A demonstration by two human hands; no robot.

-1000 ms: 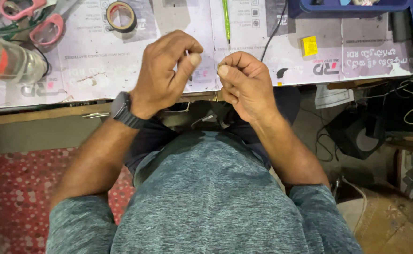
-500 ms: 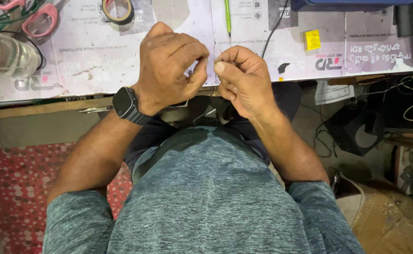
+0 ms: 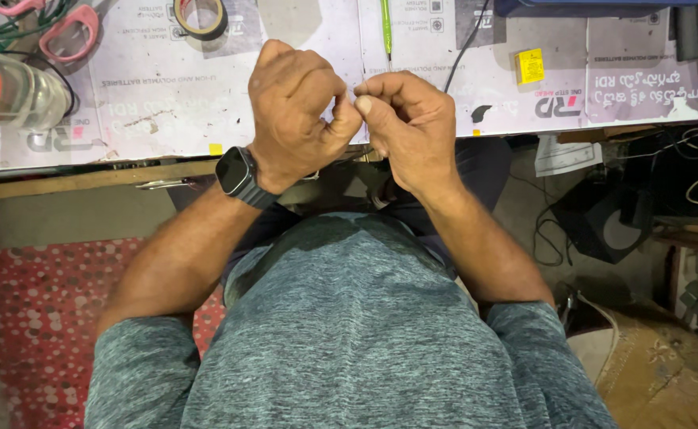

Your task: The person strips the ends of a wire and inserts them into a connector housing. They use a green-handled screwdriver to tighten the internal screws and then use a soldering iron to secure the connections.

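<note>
Whatever is being worked is too small to make out; it sits pinched between the fingertips where the left hand [image 3: 297, 119] and right hand [image 3: 408, 119] meet, knuckles almost touching, over the near edge of the surface [image 3: 127, 119]. Both hands are curled tight, equally near it. Tape roll [image 3: 200, 16] and yellow box [image 3: 530, 66] lie well apart toward the far edge.

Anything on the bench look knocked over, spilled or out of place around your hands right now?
One thing: the clear plastic bottle lies on its side at the bench's left edge, no spill visible. The tape roll and small yellow box lie flat. Left hand and right hand meet, fingertips pinched.
</note>
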